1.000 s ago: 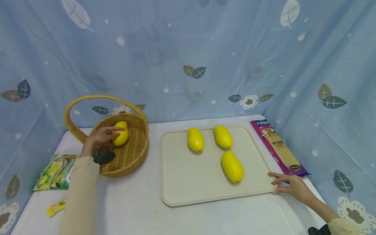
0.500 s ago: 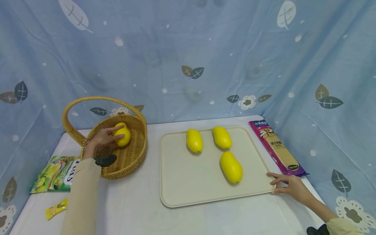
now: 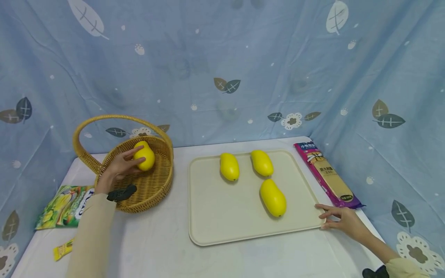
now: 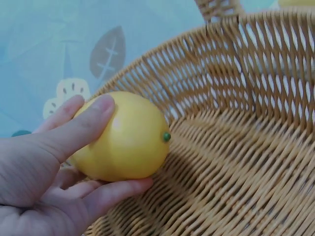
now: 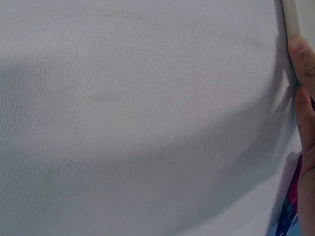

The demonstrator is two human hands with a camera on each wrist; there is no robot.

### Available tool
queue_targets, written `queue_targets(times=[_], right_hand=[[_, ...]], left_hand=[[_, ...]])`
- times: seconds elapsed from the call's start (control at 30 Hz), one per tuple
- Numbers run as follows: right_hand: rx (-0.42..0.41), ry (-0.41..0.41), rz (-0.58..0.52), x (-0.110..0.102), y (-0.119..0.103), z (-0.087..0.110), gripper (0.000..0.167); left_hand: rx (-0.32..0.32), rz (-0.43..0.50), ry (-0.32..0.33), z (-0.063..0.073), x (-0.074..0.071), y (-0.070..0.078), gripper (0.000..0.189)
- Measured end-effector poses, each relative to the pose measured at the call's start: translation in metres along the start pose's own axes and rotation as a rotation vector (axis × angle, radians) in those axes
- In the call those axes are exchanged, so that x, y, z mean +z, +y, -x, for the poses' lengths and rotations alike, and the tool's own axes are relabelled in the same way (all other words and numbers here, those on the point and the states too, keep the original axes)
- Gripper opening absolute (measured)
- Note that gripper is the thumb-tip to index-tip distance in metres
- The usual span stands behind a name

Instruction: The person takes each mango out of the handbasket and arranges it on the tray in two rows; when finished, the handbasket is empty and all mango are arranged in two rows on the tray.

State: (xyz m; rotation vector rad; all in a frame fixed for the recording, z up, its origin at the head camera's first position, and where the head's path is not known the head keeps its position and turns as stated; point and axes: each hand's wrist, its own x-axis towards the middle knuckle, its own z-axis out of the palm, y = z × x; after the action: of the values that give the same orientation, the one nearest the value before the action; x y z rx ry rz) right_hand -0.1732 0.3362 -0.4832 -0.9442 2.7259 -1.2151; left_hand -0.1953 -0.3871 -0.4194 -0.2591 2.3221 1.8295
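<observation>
In the head view my left hand (image 3: 121, 166) holds a yellow mango (image 3: 146, 156) inside the wicker basket (image 3: 163, 183). The left wrist view shows the thumb over the top of the mango (image 4: 130, 137) and fingers beneath it, its green stem tip facing away from the palm. My right hand (image 3: 342, 222) pinches the rim of the beige tray (image 3: 226, 220) at its right front corner. On that tray lie a mango (image 3: 229, 166) to the left, a mango (image 3: 262, 163) at the back, and a mango (image 3: 273, 198) nearer the front.
A purple pack of noodles (image 3: 326, 173) lies right of the tray. Left of the basket are a green snack bag (image 3: 64, 206), partly behind the left sleeve, and a small yellow packet (image 3: 63, 250). The basket's tall handle (image 3: 121, 116) arches above it. Blue curtain surrounds the table.
The left hand has lifted and turned the mango slightly within the basket, still holding it. The right hand stays at the tray's corner. The whole head view has shifted a little.
</observation>
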Motion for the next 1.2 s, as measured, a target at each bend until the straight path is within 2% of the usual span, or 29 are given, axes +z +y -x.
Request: queue_targets(times=[0.3, 0.53, 0.73, 1.2], right_hand=[[0.022, -0.007, 0.008, 0.000, -0.002, 0.000, 0.021], [0.014, -0.009, -0.002, 0.000, -0.001, -0.001, 0.021], [0.017, -0.010, 0.009, 0.000, -0.001, -0.001, 0.021], [0.001, 0.001, 0.014, -0.001, 0.002, 0.001, 0.022]], left_hand=[[0.016, 0.173, -0.037, 0.010, 0.005, 0.003, 0.073], [0.046, 0.208, -0.040, 0.022, 0.008, 0.002, 0.071], [0.046, 0.264, -0.034, 0.033, 0.013, 0.003, 0.071], [0.057, 0.396, -0.077, 0.066, 0.031, 0.006, 0.064]])
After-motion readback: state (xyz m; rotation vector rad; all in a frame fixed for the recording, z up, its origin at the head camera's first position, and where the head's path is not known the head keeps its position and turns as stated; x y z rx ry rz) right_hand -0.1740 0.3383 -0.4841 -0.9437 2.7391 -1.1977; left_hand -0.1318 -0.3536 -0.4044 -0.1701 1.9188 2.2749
